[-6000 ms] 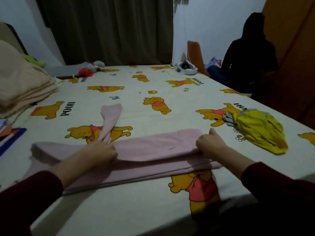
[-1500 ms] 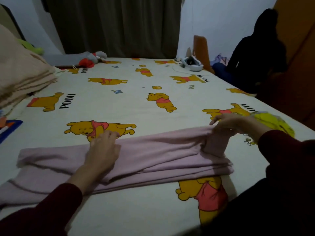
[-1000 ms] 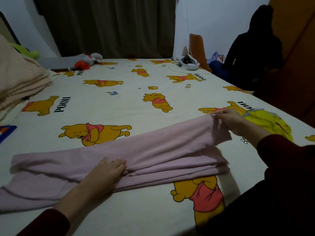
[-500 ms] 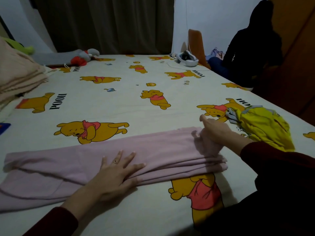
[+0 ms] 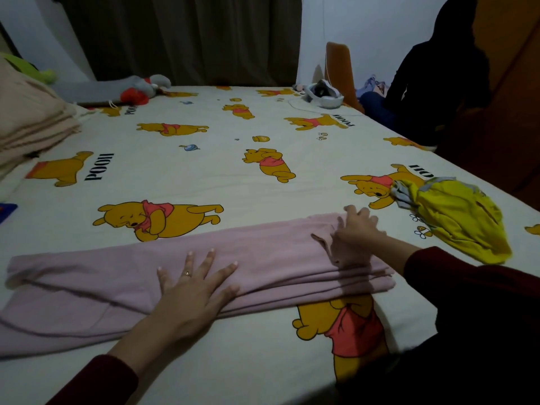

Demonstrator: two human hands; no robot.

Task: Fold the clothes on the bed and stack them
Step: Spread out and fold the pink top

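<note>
I saw a pink garment (image 5: 263,258) lying across the near part of the bed (image 5: 204,171), folded lengthwise into a long band of several layers, its left end trailing loose toward the bed's left edge. My left hand (image 5: 193,290) lay flat on the middle of the band, fingers spread wide and straight, palm pressing down; I judged this was to pin the layers so they would not slide. My right hand (image 5: 353,229) rested on the band's right end, fingers fairly straight and splayed over a small turned-up flap of cloth, apparently smoothing it; whether it pinched the flap I could not tell. A crumpled yellow garment (image 5: 455,217) sat near the right edge, apart from the pink one and not yet folded. A stack of beige folded fabric (image 5: 29,124) stood at the far left. I judged the crosswise folds remained to be done.
</note>
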